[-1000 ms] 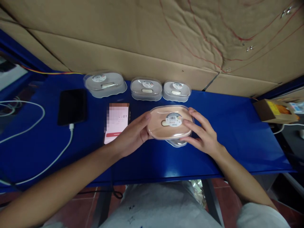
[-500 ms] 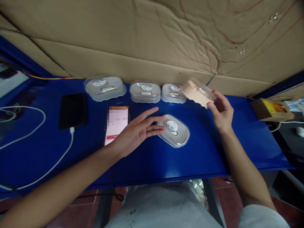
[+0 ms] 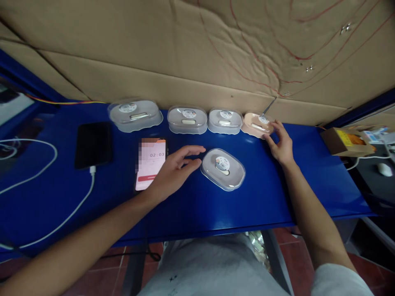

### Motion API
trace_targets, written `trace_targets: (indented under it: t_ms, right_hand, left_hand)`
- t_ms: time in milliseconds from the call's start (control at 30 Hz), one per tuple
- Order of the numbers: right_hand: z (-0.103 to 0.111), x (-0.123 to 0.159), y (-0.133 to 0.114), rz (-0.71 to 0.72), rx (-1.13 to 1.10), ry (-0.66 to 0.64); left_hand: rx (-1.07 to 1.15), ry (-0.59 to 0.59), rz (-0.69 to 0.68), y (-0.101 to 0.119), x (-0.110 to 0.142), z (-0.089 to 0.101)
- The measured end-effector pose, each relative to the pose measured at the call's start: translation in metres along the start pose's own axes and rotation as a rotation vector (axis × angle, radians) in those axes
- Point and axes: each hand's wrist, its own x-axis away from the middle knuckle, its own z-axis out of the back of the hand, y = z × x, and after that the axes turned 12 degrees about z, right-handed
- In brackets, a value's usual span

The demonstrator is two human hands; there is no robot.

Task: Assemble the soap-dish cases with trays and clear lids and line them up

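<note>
Brown cardboard (image 3: 123, 61) is stretched as a backdrop behind a blue table (image 3: 185, 218). At its foot, three grey boxes (image 3: 187, 116) with clear lids are lined up. Lower left of centre, the left hand (image 3: 175, 170) is held loosely open, its fingers pointed toward a tilted grey box (image 3: 235, 173) nearer the front; whether contact is made cannot be told. By the right hand (image 3: 280, 148), a peach box (image 3: 253, 126) at the row's right end is gripped between thumb and fingers. Judging by its smooth plastic, it should be light, stiff and slightly slippery, its thin lid easily cracked; it is best held low, by the rounded ends. Round labels (image 3: 222, 163) are stuck on the lids.
</note>
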Motion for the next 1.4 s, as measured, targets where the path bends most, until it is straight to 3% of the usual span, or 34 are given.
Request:
trace_targets:
  t_ms: [100, 200, 233, 333, 467, 567, 700, 867, 1033, 1167, 1267, 1400]
  right_hand:
    - [0.004, -0.004, -0.021, 0.017, 0.091, 0.052]
    - [0.011, -0.005, -0.068, 0.132, 0.029, 0.080]
    - [0.013, -0.004, -0.088, 0.195, -0.039, 0.008]
    - [0.015, 0.006, -0.144, 0.424, -0.217, -0.381]
    - [0.008, 0.021, -0.182, 0.514, -0.189, -0.537]
    - [0.002, 0.025, -0.179, 0.501, -0.318, -0.518]
    - [0.000, 0.018, -0.158, 0.415, -0.551, -0.436]
    - [-0.004, 0.008, -0.123, 0.297, -0.300, -0.346]
    - [-0.011, 0.007, -0.101, 0.198, -0.098, -0.431]
    - [-0.004, 0.009, -0.116, 0.243, -0.080, -0.388]
    - [0.003, 0.012, -0.142, 0.415, -0.191, -0.304]
    - [0.003, 0.020, -0.175, 0.642, -0.257, -0.421]
  left_hand:
    - [-0.196, -0.112, -0.108, -0.008, 0.000, 0.002]
    - [-0.442, -0.183, -0.193, -0.018, 0.000, 0.002]
    - [-0.501, -0.194, -0.218, -0.021, 0.000, 0.002]
    - [-0.562, -0.176, -0.312, -0.028, -0.001, 0.001]
    - [-0.589, -0.190, -0.362, -0.031, 0.000, 0.001]
    - [-0.594, -0.238, -0.321, -0.031, 0.001, 0.001]
    - [-0.587, -0.266, -0.250, -0.029, 0.001, 0.003]
    - [-0.612, -0.257, -0.186, -0.028, 0.002, 0.002]
    - [-0.642, -0.259, -0.232, -0.022, 0.007, 0.000]
    - [-0.645, -0.250, -0.243, -0.019, 0.007, 0.000]
    - [-0.629, -0.242, -0.265, -0.018, 0.005, 0.000]
    - [-0.598, -0.216, -0.282, -0.019, 0.004, 0.001]
